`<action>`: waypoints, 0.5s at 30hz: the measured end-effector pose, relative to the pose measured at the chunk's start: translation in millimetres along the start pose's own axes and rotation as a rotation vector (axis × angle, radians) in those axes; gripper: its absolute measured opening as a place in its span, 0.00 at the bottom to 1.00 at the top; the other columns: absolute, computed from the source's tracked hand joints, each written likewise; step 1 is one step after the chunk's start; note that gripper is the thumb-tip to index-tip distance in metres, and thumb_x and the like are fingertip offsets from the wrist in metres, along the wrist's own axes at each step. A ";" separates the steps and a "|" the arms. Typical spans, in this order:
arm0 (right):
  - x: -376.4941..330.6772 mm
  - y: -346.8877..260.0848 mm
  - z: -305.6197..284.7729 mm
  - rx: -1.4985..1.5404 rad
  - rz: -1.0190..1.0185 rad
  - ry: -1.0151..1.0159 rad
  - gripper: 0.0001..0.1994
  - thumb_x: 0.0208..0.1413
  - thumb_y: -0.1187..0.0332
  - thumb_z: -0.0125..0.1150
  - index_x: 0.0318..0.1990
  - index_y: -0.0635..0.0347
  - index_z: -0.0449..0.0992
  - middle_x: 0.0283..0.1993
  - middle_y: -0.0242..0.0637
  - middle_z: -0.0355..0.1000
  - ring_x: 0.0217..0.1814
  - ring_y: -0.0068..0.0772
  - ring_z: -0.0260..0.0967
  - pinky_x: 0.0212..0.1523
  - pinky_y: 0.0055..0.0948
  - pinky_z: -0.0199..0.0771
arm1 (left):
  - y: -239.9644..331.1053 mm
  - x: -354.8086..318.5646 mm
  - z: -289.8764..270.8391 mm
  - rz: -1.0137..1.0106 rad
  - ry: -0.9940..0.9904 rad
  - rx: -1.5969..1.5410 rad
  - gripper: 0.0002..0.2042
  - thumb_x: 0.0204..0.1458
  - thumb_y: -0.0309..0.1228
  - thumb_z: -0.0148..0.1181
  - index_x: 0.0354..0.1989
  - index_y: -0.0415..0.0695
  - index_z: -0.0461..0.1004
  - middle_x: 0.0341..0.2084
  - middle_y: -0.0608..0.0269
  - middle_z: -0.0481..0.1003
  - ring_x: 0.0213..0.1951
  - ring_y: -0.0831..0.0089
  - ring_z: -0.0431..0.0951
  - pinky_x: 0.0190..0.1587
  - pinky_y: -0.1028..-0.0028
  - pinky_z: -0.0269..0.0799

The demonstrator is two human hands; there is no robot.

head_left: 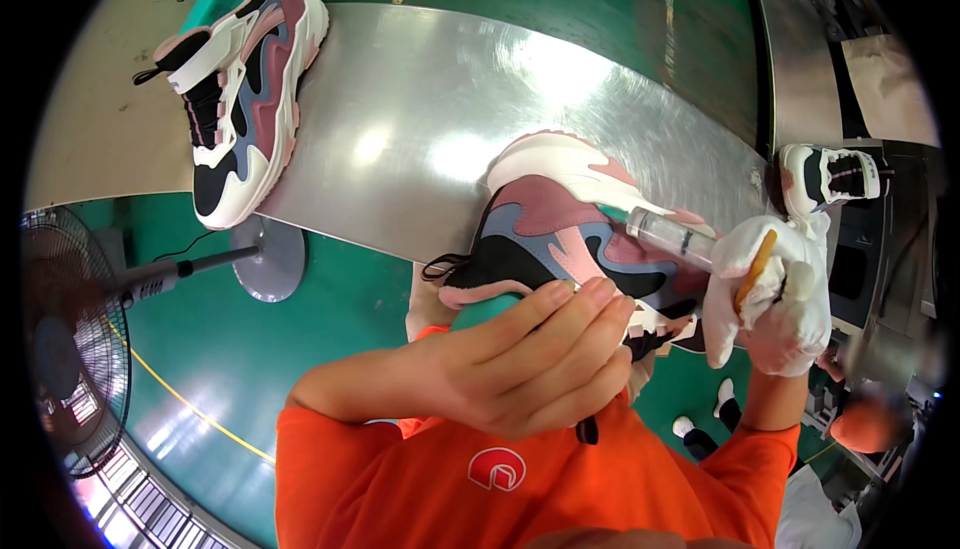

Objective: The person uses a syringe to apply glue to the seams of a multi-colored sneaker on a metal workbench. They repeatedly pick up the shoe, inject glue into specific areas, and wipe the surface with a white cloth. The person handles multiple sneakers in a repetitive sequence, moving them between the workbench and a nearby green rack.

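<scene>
One sneaker is gripped by the left hand, presumably for steadiness — gloved right hand grips a syringe near the sole edge.

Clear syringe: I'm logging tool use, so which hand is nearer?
Right. The gloved right hand holds the clear syringe; the bare left hand is farther left, at the middle sneaker.

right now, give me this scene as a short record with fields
left grip: bare, fingers across the upper of a multicolour sneaker
right grip: white-gloved, closed on a clear syringe
syringe tip: at the sneaker's side near the sole, contact unclear
surface: shiny metal table
also in view: second sneaker, upper left; fan, far left
</scene>
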State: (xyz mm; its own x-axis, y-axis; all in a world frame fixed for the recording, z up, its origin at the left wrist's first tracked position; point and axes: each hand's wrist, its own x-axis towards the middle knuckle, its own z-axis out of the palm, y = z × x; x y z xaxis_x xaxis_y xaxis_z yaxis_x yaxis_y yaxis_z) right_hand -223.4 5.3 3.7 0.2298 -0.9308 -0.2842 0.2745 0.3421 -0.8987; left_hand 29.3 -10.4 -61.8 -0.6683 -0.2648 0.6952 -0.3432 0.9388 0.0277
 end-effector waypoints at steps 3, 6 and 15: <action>-2.4 -1.9 -2.2 -0.017 0.001 0.013 0.29 0.35 0.58 0.68 0.40 0.76 0.69 0.44 0.62 0.68 0.20 0.35 0.71 0.22 0.26 0.71 | 0.0 0.6 -0.3 0.000 -0.007 -0.007 0.05 0.58 0.34 0.49 0.40 0.51 0.69 0.39 0.65 0.80 0.46 0.68 0.79 0.55 0.69 0.69; -5.5 -3.7 -3.3 -0.030 0.000 0.029 0.27 0.36 0.59 0.67 0.39 0.75 0.69 0.43 0.61 0.68 0.19 0.34 0.71 0.22 0.26 0.70 | -0.3 0.8 -0.8 0.002 -0.007 -0.015 0.05 0.58 0.33 0.50 0.40 0.51 0.70 0.39 0.65 0.80 0.45 0.68 0.79 0.54 0.69 0.69; -15.3 -13.8 -6.9 -0.112 -0.004 0.065 0.23 0.40 0.60 0.64 0.37 0.74 0.69 0.39 0.57 0.68 0.18 0.33 0.69 0.20 0.25 0.68 | 0.9 4.8 -1.0 -0.020 -0.016 -0.015 0.03 0.55 0.31 0.53 0.38 0.52 0.71 0.37 0.66 0.80 0.43 0.69 0.80 0.52 0.71 0.71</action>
State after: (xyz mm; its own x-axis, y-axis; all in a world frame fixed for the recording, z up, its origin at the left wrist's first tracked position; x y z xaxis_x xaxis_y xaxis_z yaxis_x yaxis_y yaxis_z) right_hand -237.2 14.0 18.2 0.1666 -0.9398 -0.2984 0.1689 0.3253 -0.9304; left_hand 26.4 -10.7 -57.8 -0.6718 -0.2871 0.6829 -0.3467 0.9365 0.0527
